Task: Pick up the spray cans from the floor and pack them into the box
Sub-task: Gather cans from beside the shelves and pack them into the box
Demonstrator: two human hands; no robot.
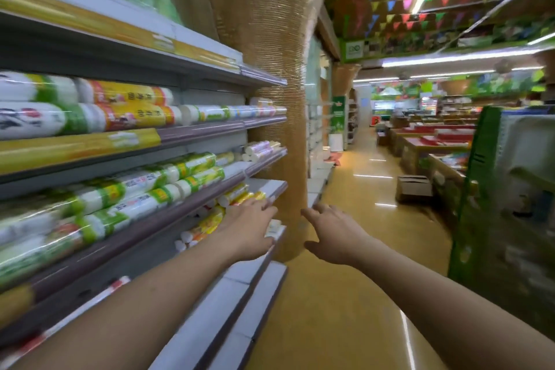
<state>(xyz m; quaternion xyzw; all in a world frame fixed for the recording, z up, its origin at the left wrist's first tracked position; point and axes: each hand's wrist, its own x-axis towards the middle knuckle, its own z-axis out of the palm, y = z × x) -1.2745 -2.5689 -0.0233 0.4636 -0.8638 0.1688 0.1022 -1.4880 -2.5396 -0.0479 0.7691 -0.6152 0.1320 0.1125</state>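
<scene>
Both my arms stretch forward down a shop aisle. My left hand (250,227) is open, palm down, in front of the lower shelves on the left. My right hand (333,233) is open too, fingers spread, over the yellow floor. Neither hand holds anything. No spray cans show in this blurred view. A brown cardboard box (413,188) with open flaps stands on the floor far ahead on the right.
Shelves (210,126) of wrapped rolls run along the left. A wide pillar (270,69) wrapped in tan mesh stands just ahead of my hands. A green rack (492,189) is at the right. The yellow floor (360,294) runs forward to red display tables (435,141).
</scene>
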